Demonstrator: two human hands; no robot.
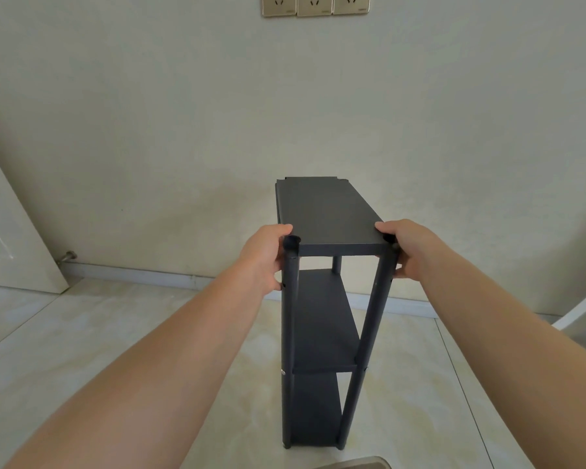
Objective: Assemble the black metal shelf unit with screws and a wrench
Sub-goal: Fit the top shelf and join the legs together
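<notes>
Matte black shelf unit (322, 299), upright on pale, glossy marbled floor tile (115, 333), close to a plain cream wall (285, 113). Three flat rectangular boards, smooth and dull-finished, stacked between round tubular posts; open tube end visible at the near left post top (292, 243). Small silvery screw head (283, 372) on the left post at middle-board level. Left hand (264, 258) wrapped around the near left post just under the top board, thumb on the board edge. Right hand (407, 249) gripping the near right corner likewise, thumb on top, fingers curled behind the post. Gold-toned socket plates (315, 5) high on the wall. White door (11, 231) at left, metal doorstop (67, 256) by the skirting.
</notes>
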